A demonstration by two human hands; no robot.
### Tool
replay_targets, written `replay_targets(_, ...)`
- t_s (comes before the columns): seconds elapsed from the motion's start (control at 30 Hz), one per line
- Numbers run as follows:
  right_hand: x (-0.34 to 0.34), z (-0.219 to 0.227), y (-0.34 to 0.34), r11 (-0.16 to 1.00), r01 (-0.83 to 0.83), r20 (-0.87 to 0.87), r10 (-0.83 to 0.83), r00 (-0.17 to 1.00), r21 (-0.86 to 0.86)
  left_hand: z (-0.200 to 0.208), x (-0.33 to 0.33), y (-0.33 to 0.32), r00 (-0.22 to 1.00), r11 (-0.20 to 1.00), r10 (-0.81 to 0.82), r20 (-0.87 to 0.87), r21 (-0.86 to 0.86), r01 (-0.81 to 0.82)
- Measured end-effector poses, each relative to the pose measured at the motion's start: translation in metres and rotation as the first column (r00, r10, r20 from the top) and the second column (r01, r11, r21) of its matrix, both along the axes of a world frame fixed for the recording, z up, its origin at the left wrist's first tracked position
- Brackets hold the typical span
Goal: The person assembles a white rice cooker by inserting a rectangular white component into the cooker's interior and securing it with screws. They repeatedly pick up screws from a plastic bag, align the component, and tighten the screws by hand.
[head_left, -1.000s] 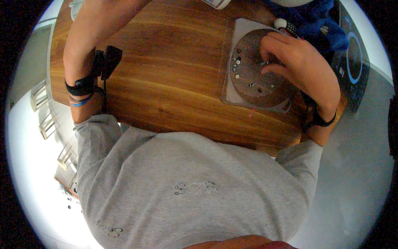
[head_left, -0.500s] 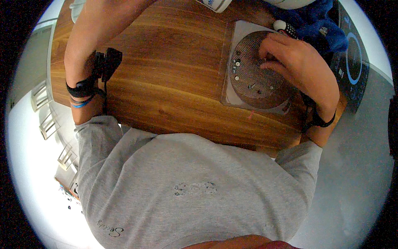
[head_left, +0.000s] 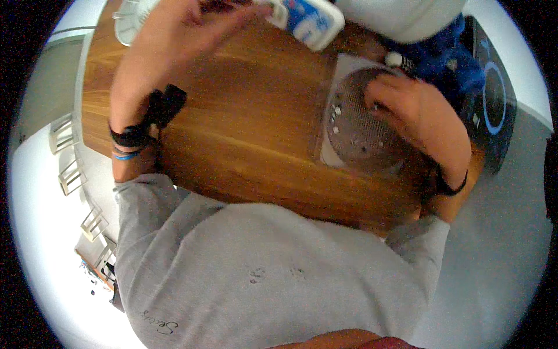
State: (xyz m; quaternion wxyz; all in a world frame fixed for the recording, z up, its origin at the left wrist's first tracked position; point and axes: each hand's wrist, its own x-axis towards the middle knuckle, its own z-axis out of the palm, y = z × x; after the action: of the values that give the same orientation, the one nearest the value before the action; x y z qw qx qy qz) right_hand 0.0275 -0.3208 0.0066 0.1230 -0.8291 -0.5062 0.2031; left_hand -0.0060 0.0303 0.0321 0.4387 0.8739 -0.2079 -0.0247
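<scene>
A round dark mesh disc (head_left: 360, 139) lies on a pale square sheet with a clear rim (head_left: 330, 152), on the right of the wooden table. Several small whitish and dark bits (head_left: 336, 110) are scattered over the disc's left and lower part. My right hand (head_left: 407, 107) is over its upper right, fingers curled together; what they hold, if anything, is hidden. At the top, my left hand (head_left: 224, 20) is blurred, its fingertips beside the upper end of a white and blue bottle (head_left: 317, 26). Whether those fingers grip the bottle is unclear.
Behind the disc stand a large white container (head_left: 401, 20), a blue cloth (head_left: 453, 72) and a small white ball-shaped item (head_left: 394, 59). A black panel with a pale blue ring (head_left: 494, 96) is at the right. A translucent ribbed container (head_left: 127, 26) sits at the far left.
The whole view has shifted, bringing more of the far table into sight. My left hand, previously beyond the top edge, now shows beside the bottle. My right hand stays over the disc, fingers more curled.
</scene>
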Motion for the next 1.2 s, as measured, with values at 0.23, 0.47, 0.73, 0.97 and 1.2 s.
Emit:
replay_targets(0.23, 0.003, 0.023, 0.001, 0.995, 0.05, -0.08, -0.043, 0.996, 0.088, -0.011, -0.011, 0.001, 0.991, 0.984, 0.011, -0.137, -0.172, -0.035)
replay_targets(0.47, -0.011, 0.036, -0.003, 0.918, 0.243, -0.05, -0.239, 0.97, 0.313, -0.02, -0.024, -0.003, 0.988, 0.969, -0.002, -0.153, -0.246, -0.036)
replay_targets(0.73, -0.024, 0.018, 0.025, 0.833, 0.194, -0.018, -0.216, 0.976, 0.519, -0.032, -0.03, -0.008, 0.996, 0.985, -0.09, 0.008, -0.147, 0.09)
replay_targets(0.97, -0.025, 0.013, 0.042, 0.861, 0.092, 0.029, -0.123, 0.992, 0.499, -0.04, -0.038, -0.01, 0.99, 0.988, -0.137, 0.031, -0.072, 0.139)
replay_targets(1.2, -0.028, 0.017, 0.052, 0.877, 0.039, 0.109, -0.104, 0.989, 0.479, -0.056, -0.033, -0.004, 0.961, 0.967, -0.2, 0.193, -0.117, 0.225)
